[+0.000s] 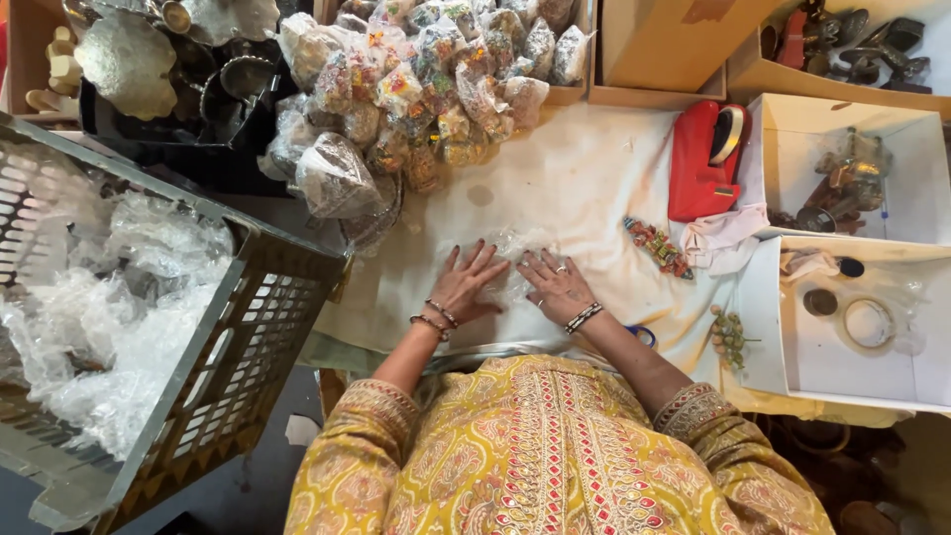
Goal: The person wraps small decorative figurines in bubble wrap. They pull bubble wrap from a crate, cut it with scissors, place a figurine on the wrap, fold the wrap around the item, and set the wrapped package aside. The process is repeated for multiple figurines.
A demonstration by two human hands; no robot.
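**A:** Clear crinkled plastic wrap [510,260] lies flat on the cream cloth-covered surface [594,188], right in front of you, and both your hands are on it. Your left hand [464,284] has its fingers spread and its palm down on the near left part of the sheet; your right hand [555,284] presses the right part the same way. Neither hand is closed on anything; the two sit side by side, almost touching at the thumbs.

**B:** How do you keep it smooth?

**A:** I'd judge you do best by holding your palms flat and drawing them outward from the middle, so the creases run to the edges instead of bunching under your fingers. Press lightly; the film looks thin and could tear or cling to your bangles.

**B:** What's around you?

**A:** A heap of small clear-wrapped bundles with coloured fillings [426,79] sits beyond the sheet, close to its far edge, so keep the film from sliding under them. A grey slatted plastic crate of bubble wrap [267,297] stands to your left. To your right lie a red tape dispenser [705,159], a short string of coloured sweets or beads [657,246], and a white cardboard box holding a tape roll [872,322].
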